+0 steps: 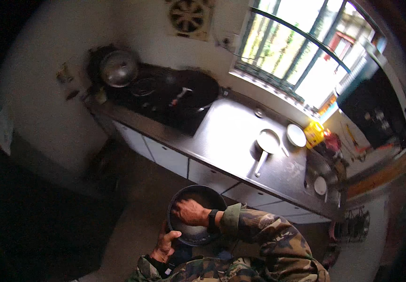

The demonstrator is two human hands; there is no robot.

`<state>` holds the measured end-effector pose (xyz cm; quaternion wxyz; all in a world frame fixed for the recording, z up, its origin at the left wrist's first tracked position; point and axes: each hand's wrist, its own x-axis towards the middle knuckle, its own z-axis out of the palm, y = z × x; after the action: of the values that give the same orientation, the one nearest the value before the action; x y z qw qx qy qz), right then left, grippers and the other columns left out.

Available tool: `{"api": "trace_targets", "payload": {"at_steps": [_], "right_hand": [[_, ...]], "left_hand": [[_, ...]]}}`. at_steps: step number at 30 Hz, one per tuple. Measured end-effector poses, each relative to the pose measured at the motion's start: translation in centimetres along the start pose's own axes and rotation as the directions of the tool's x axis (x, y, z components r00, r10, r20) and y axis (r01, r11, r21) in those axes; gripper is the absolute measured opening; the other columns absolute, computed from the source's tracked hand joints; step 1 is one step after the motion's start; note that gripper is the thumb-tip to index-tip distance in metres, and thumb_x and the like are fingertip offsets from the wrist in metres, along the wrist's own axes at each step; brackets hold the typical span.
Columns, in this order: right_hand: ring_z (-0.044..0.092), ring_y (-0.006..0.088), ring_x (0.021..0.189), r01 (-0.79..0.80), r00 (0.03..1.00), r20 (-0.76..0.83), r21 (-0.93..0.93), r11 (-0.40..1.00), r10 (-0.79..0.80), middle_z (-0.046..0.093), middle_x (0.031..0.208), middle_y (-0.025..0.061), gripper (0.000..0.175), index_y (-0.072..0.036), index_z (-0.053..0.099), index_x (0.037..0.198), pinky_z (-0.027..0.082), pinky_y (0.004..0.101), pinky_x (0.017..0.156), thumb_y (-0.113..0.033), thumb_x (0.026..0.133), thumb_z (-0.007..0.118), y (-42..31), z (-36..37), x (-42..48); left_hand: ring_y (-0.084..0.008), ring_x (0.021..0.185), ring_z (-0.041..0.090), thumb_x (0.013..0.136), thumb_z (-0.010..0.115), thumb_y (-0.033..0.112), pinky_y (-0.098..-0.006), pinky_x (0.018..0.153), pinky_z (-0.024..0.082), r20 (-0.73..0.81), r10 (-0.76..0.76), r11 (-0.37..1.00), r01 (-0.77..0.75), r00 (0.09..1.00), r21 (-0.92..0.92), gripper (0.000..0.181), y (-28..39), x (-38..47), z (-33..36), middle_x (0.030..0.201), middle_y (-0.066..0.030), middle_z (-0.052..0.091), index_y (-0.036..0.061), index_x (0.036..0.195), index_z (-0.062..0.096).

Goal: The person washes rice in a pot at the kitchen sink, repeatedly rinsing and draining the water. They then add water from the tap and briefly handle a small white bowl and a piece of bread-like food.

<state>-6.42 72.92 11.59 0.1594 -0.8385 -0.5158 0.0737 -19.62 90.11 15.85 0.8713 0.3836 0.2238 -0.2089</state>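
A dark round cooking pot is held in front of my body, its mouth facing up. My left hand grips the near left side of the pot, with the thumb over the rim. Down inside the pot is my right hand, a black band at its wrist. Its fingertips are blurred and dark, so I cannot tell whether they hold anything. The lower part of the pot's inside looks pale grey; what lies there is unclear.
Beyond the pot runs a steel counter with a small saucepan, a white bowl and a yellow jug. A black gas stove with a metal lid or pan is at left, a sink at right.
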Motion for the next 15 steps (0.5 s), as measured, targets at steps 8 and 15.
{"api": "trace_targets", "payload": {"at_steps": [8, 15], "right_hand": [[0.076, 0.0365, 0.071, -0.416, 0.863, 0.304, -0.022, 0.909, 0.403, 0.076, 0.081, 0.019, 0.031, -0.001, 0.075, 0.089, 0.06, 0.0485, 0.056, -0.028, 0.097, 0.063, 7.3, -6.0, -26.6], [0.072, 0.0397, 0.079, -0.611, 0.756, 0.552, 0.402, 0.682, 0.351, 0.076, 0.087, 0.0222, 0.026, -0.002, 0.078, 0.101, 0.056, 0.0488, 0.069, -0.025, 0.09, 0.073, 9.3, -2.9, -46.9]], "left_hand": [[-0.028, 0.12, 0.065, 0.085, 0.069, 0.009, -0.0433, 0.107, 0.053, 0.216, -0.174, 0.984, 0.175, 0.961, 0.018, 0.067, -12.1, 4.0, 14.9, 0.135, -0.0112, 0.063, 0.0044, 0.148, 0.051], [-0.0266, 0.113, 0.069, 0.088, 0.065, 0.004, -0.0447, 0.084, 0.065, 0.338, -0.313, 0.947, 0.267, 0.887, 0.177, 0.062, -27.6, 10.5, 25.5, 0.132, -0.0125, 0.065, 0.0031, 0.148, 0.048]]}}
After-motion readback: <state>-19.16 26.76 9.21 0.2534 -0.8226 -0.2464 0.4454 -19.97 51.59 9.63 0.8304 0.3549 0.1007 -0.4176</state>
